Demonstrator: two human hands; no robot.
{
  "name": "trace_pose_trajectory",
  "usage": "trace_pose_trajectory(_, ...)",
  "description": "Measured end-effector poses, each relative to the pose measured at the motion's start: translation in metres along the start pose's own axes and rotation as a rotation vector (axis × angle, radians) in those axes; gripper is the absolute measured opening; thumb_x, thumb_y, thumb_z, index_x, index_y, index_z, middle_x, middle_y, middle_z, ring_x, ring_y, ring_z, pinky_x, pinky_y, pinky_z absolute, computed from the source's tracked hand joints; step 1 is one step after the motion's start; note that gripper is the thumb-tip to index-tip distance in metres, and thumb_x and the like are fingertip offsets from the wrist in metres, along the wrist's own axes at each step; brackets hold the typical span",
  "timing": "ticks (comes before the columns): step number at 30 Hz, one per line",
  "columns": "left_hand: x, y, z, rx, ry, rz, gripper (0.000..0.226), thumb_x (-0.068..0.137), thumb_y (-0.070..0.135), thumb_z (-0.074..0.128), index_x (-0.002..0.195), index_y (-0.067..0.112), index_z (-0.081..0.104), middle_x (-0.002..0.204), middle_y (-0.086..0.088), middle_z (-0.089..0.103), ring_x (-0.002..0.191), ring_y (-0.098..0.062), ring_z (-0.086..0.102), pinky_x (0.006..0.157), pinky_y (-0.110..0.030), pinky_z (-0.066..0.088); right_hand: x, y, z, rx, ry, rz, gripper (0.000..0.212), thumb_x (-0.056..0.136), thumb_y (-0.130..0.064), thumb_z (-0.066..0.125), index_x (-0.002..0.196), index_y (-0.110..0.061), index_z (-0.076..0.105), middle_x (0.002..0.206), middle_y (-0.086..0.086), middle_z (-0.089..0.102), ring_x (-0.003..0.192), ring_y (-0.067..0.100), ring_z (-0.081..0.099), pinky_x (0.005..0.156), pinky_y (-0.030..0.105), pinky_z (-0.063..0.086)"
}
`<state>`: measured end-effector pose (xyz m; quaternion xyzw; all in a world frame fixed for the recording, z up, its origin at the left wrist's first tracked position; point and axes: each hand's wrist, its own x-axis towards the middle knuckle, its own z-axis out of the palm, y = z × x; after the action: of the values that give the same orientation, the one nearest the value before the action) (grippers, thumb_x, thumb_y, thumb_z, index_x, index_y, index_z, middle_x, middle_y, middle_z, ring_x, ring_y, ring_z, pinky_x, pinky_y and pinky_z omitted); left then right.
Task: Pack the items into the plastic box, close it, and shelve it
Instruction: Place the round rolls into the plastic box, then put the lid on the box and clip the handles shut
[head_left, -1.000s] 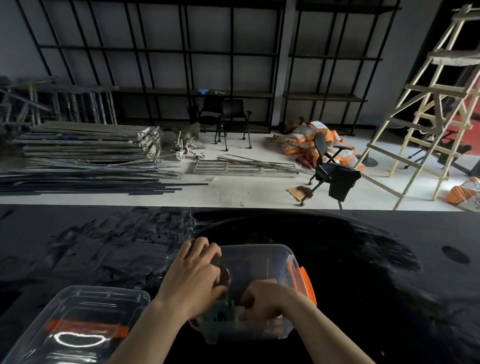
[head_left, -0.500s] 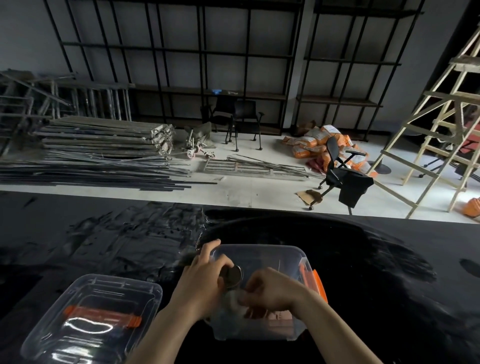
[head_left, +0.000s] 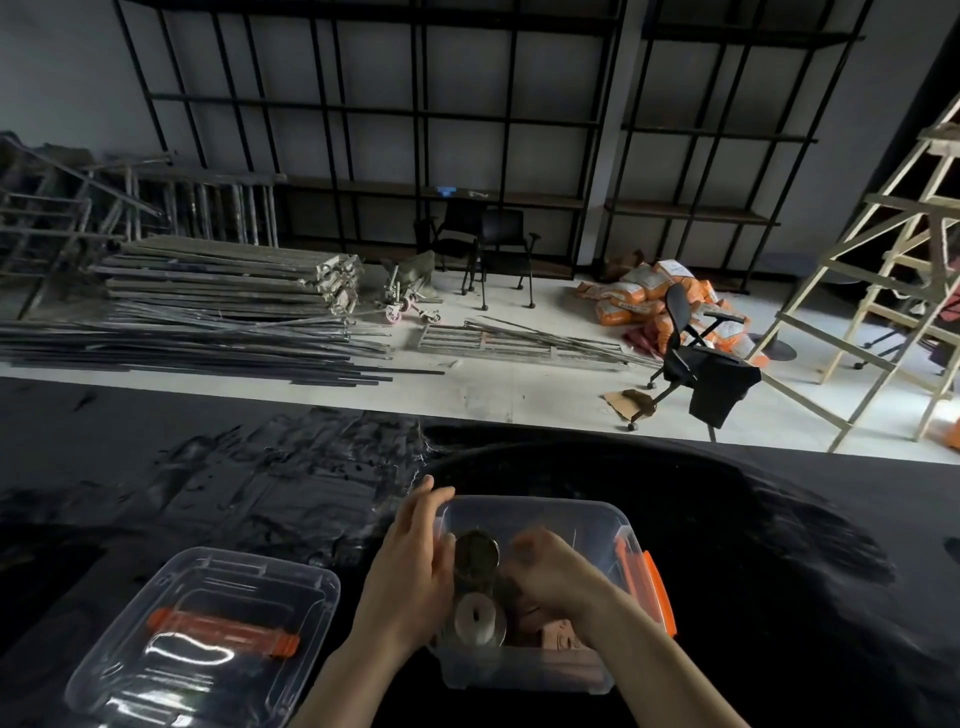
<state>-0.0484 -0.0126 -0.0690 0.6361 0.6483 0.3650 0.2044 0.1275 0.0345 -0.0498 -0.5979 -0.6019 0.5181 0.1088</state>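
1. Clear plastic box sits open on the black table, close to the person's edge, long axis running away from the person; an orange latch hangs on its right side.
2. Left hand rests at the box's left wall, fingers held straight and close together, tips reaching past the far left corner. I cannot tell whether it presses the wall or only steadies it.
3. Right hand is inside the box from above, curled and motion-blurred. I cannot tell whether it pinches anything.
4. Between the two hands lies a dark round disc, tipped up against the left hand's side; just nearer the person, a pale round roll with a small centre hole lies on its side, hole facing up toward the viewer. Brownish flat pieces fill the near right of the box.
5. Lid lies on the table well left of the box, orange handle running across it left to right, nearer the left hand.
6. Judgement: packing is in its last stage; closing turns on the left hand reaching leftward for the lid and turning its long axis to match the box's.
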Motion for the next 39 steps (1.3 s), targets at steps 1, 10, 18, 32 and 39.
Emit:
trace_pose_trajectory(1,-0.001,-0.001,0.001,-0.011,0.039,-0.029,0.043,0.103,0.027,0.044,0.146,0.03,0.039,0.162,0.01,0.028,0.144,-0.015,0.04,0.108,-0.038,0.045,0.003,0.0,0.003,0.013,-0.031,-0.005,0.021,0.08,-0.018,0.055,0.092,-0.009,0.068,0.068,0.011,0.065,0.056,0.025,0.064,0.056,0.037,0.056)
trace_pose_trajectory(10,-0.003,-0.007,0.006,-0.061,0.073,-0.134,0.047,0.106,0.036,0.033,0.15,0.024,0.039,0.15,0.005,0.051,0.136,-0.012,0.048,0.107,-0.029,0.04,0.007,-0.012,0.013,-0.204,0.033,0.002,0.029,0.084,-0.032,0.049,0.093,-0.02,0.074,0.085,0.004,0.075,0.069,0.024,0.07,0.076,0.047,0.063)
trace_pose_trajectory(18,-0.012,-0.044,-0.061,0.001,0.303,-0.234,0.048,0.101,0.042,0.04,0.143,0.02,0.048,0.143,0.002,0.056,0.128,-0.012,0.053,0.105,-0.034,0.045,-0.045,-0.109,0.067,-0.153,0.463,-0.659,0.007,0.089,-0.029,0.065,0.088,-0.026,0.071,0.076,-0.011,0.075,0.07,0.004,0.069,0.066,0.026,0.055)
trace_pose_trajectory(32,-0.077,-0.183,-0.174,0.283,0.185,-0.852,0.067,0.094,0.053,0.054,0.148,0.016,0.043,0.142,-0.012,0.056,0.13,-0.033,0.051,0.105,-0.042,0.042,-0.017,-0.099,0.217,-0.259,0.098,-0.052,0.058,0.092,-0.037,0.059,0.138,-0.016,0.032,0.132,0.015,0.04,0.113,0.034,0.061,0.094,0.036,0.046)
trace_pose_trajectory(39,-0.069,-0.174,-0.187,0.255,0.34,-0.922,0.053,0.092,0.027,0.052,0.143,0.015,0.054,0.137,-0.011,0.063,0.126,-0.032,0.058,0.101,-0.04,0.046,0.0,-0.109,0.206,-0.042,0.171,0.035,0.044,0.09,-0.033,0.063,0.126,-0.011,0.049,0.1,0.002,0.059,0.089,0.021,0.06,0.078,0.032,0.051)
